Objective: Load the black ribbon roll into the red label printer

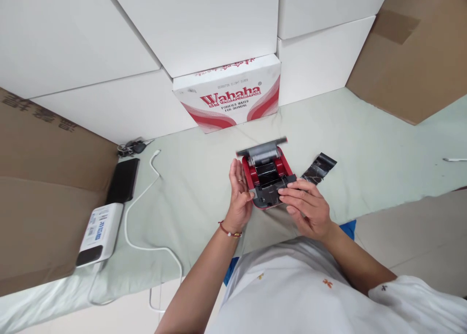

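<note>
Bracing the near left corner, the left hand (239, 195) has its thumb on the top and its fingers laid along the side, so that corner sits clamped between them. The right hand (308, 207) has its fingers bunched close together, tips on the right part of the black front plate (270, 196); whether its thumb pinches from below I cannot tell

Between the two hands is the red-and-black roller device (269, 181), tilted in view just above the person's lap side of the surface (204, 188); whether it rests there fully is unclear. Black film (267, 171) spans its middle, and a silver roller (263, 155) lies toward the far end, under a raised grey flap

To handle it well, I would let the left hand carry the steadying and press with the right evenly along the plate, rather than at one end, since a skewed push could rack it. Fingertips are best clear of the film, which looks easily creased

Just beyond the right hand lies a loose black strip (321, 167). Farther out stand a Wahaha carton (229, 98) and, at the left, keys (131, 148), a white power bank (100, 232) and its white cable (149, 247)
</note>
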The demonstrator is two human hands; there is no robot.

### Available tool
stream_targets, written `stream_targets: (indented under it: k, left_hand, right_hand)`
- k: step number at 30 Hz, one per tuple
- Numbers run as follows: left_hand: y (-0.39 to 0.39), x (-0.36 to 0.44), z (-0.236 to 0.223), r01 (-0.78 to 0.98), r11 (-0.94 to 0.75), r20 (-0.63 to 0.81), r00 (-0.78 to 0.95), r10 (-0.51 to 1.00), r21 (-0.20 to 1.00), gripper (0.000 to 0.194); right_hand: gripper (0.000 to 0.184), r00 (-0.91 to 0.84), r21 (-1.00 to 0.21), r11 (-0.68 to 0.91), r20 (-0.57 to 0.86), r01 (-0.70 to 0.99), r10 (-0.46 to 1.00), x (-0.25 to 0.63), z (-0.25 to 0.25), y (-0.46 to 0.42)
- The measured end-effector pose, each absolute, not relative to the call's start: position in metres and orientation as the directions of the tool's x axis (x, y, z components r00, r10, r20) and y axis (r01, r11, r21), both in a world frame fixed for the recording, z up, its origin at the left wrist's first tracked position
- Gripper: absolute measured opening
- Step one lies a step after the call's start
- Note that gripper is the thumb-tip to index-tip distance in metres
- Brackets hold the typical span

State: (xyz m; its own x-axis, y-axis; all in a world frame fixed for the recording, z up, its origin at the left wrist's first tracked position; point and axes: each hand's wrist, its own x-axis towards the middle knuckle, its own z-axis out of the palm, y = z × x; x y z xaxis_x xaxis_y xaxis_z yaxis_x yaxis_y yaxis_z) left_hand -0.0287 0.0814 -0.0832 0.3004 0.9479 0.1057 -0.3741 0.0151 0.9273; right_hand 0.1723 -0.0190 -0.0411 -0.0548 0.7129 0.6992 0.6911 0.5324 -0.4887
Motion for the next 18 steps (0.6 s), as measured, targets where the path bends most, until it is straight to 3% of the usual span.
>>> stream_targets:
  k: [4,6,8,11,14,16,18]
  left_hand:
    - [0.083,-0.028,-0.087,-0.386,-0.002,0.122,0.286,0.951,0.923,0.107]
    - [0.084,-0.027,-0.089,-0.393,-0.029,0.151,0.284,0.947,0.919,0.104]
    - [0.084,-0.026,-0.090,-0.390,-0.045,0.169,0.289,0.942,0.920,0.102]
    - [0.085,-0.026,-0.090,-0.383,-0.039,0.163,0.299,0.940,0.923,0.099]
    - [0.086,-0.027,-0.089,-0.379,-0.039,0.161,0.297,0.941,0.924,0.099]
    - [0.088,-0.026,-0.089,-0.379,-0.044,0.163,0.289,0.943,0.924,0.100]
    - [0.089,-0.026,-0.089,-0.386,-0.046,0.165,0.281,0.945,0.921,0.100]
  right_hand:
    - [0.033,-0.084,-0.570,0.600,0.682,0.561,0.726,0.181,-0.014,-0.003]
    - [0.040,-0.112,-0.659,0.537,0.573,0.526,0.812,0.189,0.006,0.014]
    - [0.044,-0.164,-0.664,0.417,0.410,0.620,0.897,0.194,0.026,0.037]
    - [0.033,-0.260,-0.452,0.282,0.110,0.847,0.959,0.188,0.048,0.073]
    - [0.031,-0.221,-0.185,0.190,-0.161,0.964,0.962,0.170,0.057,0.100]
    - [0.035,-0.183,-0.086,0.167,-0.225,0.982,0.957,0.157,0.058,0.108]
    - [0.035,-0.170,-0.062,0.160,-0.219,0.985,0.961,0.147,0.057,0.110]
